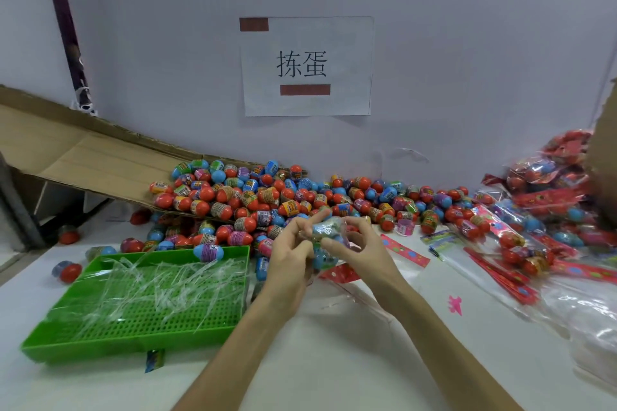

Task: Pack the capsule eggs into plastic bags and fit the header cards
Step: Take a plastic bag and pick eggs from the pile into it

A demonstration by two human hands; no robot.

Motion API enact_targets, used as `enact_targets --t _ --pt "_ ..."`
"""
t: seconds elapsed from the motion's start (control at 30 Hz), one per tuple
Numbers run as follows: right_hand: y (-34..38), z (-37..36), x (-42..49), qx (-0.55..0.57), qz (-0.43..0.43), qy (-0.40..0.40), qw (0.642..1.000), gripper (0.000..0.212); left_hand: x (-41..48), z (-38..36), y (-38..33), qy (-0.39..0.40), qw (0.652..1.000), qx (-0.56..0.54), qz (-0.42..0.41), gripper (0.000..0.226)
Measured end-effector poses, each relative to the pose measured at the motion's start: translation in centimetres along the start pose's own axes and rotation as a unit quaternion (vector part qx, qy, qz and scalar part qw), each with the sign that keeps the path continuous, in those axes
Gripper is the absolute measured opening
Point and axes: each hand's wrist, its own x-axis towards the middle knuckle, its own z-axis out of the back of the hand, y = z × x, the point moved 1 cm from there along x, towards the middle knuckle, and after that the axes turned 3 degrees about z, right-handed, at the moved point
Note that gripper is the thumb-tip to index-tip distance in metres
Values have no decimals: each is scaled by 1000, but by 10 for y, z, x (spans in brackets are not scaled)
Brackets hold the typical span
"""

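The person's left hand (289,255) and right hand (355,248) meet above the white worktop (334,360), both gripping one small clear plastic bag (329,233) between them. The left fingers (312,222) are curled round the bag's near side, two of them reaching up along its top. The right thumb and fingers (334,245) are clamped on its other side. At least one blue capsule egg shows through the film; how many are inside cannot be told.

Just behind the hands, a broad heap of loose red, blue and orange capsule eggs with printed bands (300,200) spreads along the wall. Part of it lies on a flattened brown cardboard box (83,157) that slopes down from the left.

A bright green perforated plastic tray (83,347) sits to the left, strewn with thin clear plastic strips (160,280), and one blue egg rests on its far rim.

To the right lie red header cards with coloured dots (404,250) and a stack of filled bags with red headers (534,227). A white paper sign with two printed characters (307,67) is fixed to the wall.
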Motion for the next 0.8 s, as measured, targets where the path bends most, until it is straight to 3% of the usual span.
enact_targets --t 0.1,0.33,0.67,0.8 --pt "0 0 -1 1 17 -15 1000 54 0 -1 -2 12 999 -38 8 39" --pt "3 5 1 47 -17 29 998 40 1 -1 -2 11 997 -74 20 40" --pt "9 13 3 117 -41 80 989 49 3 4 -2 17 995 -93 15 41" --pt "10 16 3 130 -47 79 987 36 3 4 -3 17 996 -85 13 42"
